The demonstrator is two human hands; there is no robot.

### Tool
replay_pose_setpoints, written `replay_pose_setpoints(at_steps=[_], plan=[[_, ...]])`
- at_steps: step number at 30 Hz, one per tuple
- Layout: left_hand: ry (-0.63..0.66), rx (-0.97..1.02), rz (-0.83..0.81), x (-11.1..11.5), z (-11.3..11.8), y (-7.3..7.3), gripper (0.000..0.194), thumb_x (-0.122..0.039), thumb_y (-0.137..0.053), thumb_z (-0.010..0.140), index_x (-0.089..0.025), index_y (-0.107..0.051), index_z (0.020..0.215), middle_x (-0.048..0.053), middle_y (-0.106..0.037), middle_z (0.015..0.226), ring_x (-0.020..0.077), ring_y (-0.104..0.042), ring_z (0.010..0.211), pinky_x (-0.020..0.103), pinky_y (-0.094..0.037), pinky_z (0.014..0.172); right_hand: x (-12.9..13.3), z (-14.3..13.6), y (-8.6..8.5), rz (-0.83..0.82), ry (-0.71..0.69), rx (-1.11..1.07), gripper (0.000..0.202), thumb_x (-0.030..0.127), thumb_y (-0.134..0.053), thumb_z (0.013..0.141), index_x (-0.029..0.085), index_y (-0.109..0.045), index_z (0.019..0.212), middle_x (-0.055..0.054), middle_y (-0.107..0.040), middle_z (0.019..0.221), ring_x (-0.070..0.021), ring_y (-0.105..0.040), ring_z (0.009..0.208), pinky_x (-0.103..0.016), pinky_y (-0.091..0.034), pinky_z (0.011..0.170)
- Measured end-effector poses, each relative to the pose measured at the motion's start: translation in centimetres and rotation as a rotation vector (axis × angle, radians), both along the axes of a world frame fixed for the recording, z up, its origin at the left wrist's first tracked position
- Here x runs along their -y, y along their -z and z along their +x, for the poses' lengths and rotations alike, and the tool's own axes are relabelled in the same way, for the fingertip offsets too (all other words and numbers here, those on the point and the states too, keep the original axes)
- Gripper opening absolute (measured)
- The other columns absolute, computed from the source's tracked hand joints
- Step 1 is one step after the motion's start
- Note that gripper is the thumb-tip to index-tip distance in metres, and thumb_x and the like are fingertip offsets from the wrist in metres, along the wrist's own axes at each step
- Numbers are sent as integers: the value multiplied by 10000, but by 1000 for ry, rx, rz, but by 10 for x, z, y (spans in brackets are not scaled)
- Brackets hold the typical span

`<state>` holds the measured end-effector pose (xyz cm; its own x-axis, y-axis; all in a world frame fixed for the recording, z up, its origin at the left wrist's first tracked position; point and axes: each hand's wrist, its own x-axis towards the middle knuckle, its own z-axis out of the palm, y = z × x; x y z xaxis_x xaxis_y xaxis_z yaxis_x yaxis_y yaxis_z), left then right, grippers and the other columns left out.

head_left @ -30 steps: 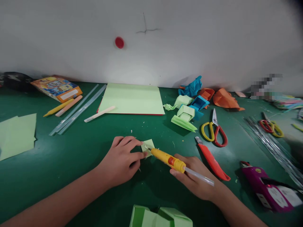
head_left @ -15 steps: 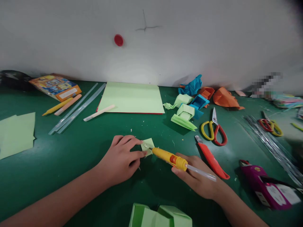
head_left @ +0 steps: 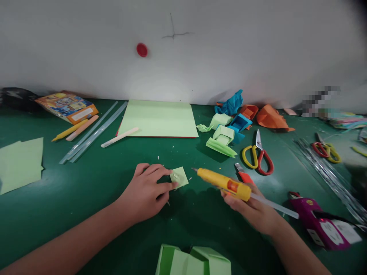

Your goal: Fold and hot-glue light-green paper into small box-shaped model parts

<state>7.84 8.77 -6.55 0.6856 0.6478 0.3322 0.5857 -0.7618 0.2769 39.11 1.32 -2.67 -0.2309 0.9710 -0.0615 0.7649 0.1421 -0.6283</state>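
With fingertips and thumb at its left edge, my left hand (head_left: 146, 193) holds a small light-green paper square (head_left: 182, 177) against the table. A clear blob of glue (head_left: 177, 176) sits on the paper. My right hand (head_left: 258, 212) is closed around a yellow hot glue gun (head_left: 219, 181); a translucent glue stick (head_left: 276, 206) juts from its back end. The gun's nozzle points left, raised and apart from the square. At the bottom edge, a folded light-green paper piece (head_left: 189, 261) is partly cut off by the frame.
Right of centre lie scissors (head_left: 265, 162), a red cutter (head_left: 246, 177) partly behind my right hand, folded paper pieces (head_left: 223, 135) and a purple device (head_left: 321, 225). Further back are green sheets (head_left: 160, 118). Glue sticks (head_left: 97, 131) and loose green paper (head_left: 21, 164) are on the left.
My right hand has drawn the glue gun back to the right, so its nozzle has left the paper square. My left hand has stayed in place on the square.
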Motion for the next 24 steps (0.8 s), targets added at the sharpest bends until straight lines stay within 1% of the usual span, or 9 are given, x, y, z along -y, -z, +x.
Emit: replay_pose_setpoints(at_steps=[2, 4, 6, 9, 12, 14, 17, 20, 24], plan=[[4, 12, 22, 0, -1, 2, 330, -193, -522, 958, -356, -792, 1054, 36, -723, 1256, 273, -644, 1183, 495, -360, 973, -2, 6, -2, 13, 18, -48, 347, 518, -458, 1025, 247, -635, 901, -27, -668, 789, -176, -593, 617, -311, -456, 552], [17, 16, 34, 0, -1, 4, 332, -188, -523, 960, -355, -785, 1078, 33, -719, 1293, 273, -645, 1221, 503, -351, 1014, -4, 11, -4, 17, -5, -41, 292, 482, -488, 1017, 243, -643, 953, -16, -657, 770, -166, -566, 589, -308, -421, 540], [32, 27, 42, -1, -2, 6, 340, -177, -523, 959, -356, -778, 1096, 21, -719, 1316, 271, -634, 1265, 509, -342, 1056, -4, 16, -6, 42, -46, 30, 255, 446, -516, 1007, 238, -655, 1054, -17, -663, 767, -169, -563, 587, -314, -402, 550], [46, 44, 44, -3, -2, 6, 344, -173, -512, 963, -356, -784, 1066, 5, -728, 1310, 269, -630, 1291, 521, -351, 1085, -1, 25, -6, 133, -98, 177, 277, 381, -547, 992, 225, -645, 1199, -66, -714, 855, -197, -614, 651, -342, -427, 614], [78, 32, 63, -5, -2, 3, 334, -188, -507, 987, -343, -787, 1082, 31, -697, 1364, 267, -620, 1312, 492, -422, 1055, 7, 37, 1, 296, -100, 355, 324, 298, -552, 939, 210, -630, 1241, -114, -740, 965, -244, -677, 770, -358, -467, 670], [94, 31, 99, -7, -2, 0, 339, -200, -499, 1010, -354, -777, 1129, 42, -646, 1434, 266, -602, 1337, 464, -462, 1028, 13, 46, 10, 378, -89, 468, 367, 275, -563, 879, 199, -634, 1230, -112, -742, 949, -256, -693, 773, -355, -483, 666], [76, 54, 140, -8, -4, -4, 344, -232, -477, 1040, -379, -764, 1160, 22, -608, 1478, 265, -593, 1342, 449, -482, 1009, 23, 55, 20, 391, -42, 599, 408, 285, -588, 838, 198, -655, 1231, -93, -735, 883, -253, -692, 733, -350, -496, 644], [-3, 55, 116, -8, -3, -5, 327, -363, -484, 1046, -336, -702, 1288, 36, -610, 1477, 284, -572, 1352, 471, -475, 1026, 30, 56, 23, 350, 4, 645, 414, 306, -605, 843, 206, -667, 1240, -97, -742, 911, -268, -698, 777, -374, -525, 678], [-157, -85, 37, -7, 2, -2, 581, -598, -536, 967, -272, -575, 1446, 92, -468, 1597, 379, -413, 1460, 601, -395, 1095, 32, 50, 18, 254, -20, 602, 386, 364, -619, 895, 243, -662, 1258, -105, -751, 1089, -297, -693, 930, -454, -540, 818]])
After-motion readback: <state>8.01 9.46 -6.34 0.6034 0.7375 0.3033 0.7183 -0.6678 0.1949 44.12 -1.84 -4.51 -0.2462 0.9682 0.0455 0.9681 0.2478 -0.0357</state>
